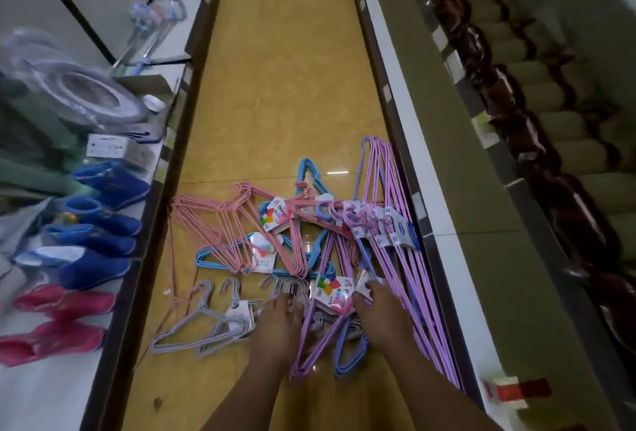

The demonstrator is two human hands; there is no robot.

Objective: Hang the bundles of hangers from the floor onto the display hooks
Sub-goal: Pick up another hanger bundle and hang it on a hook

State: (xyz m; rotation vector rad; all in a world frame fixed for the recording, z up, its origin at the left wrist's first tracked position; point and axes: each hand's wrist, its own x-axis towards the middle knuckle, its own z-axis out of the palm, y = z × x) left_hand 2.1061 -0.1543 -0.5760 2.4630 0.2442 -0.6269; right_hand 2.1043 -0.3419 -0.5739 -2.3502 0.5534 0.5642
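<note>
Both hands, left hand (275,322) and right hand (377,310), reach into hanger bundles (261,244) covering the floor (275,86) at lower centre, grips unclear; none hung yet.

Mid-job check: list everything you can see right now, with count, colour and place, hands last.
pink hangers: a few bundles, pink, on the floor, left of the pile
blue hangers: a few bundles, light blue, floor, middle of the pile
purple hangers: several bundles, purple, floor along the right shelf base
grey hangers: two or three bundles, grey-white, floor, near left
paper labels: several, white with coloured print, on the bundles
floor: one, yellow tile, aisle between the shelves
blue boots: several, blue, left shelf
pink boots: two or more, pink, left shelf, nearest
dark packets: a row, dark red, right shelf
left hand: on the grey hangers
right hand: on the purple hangers, fingers at a label
</note>
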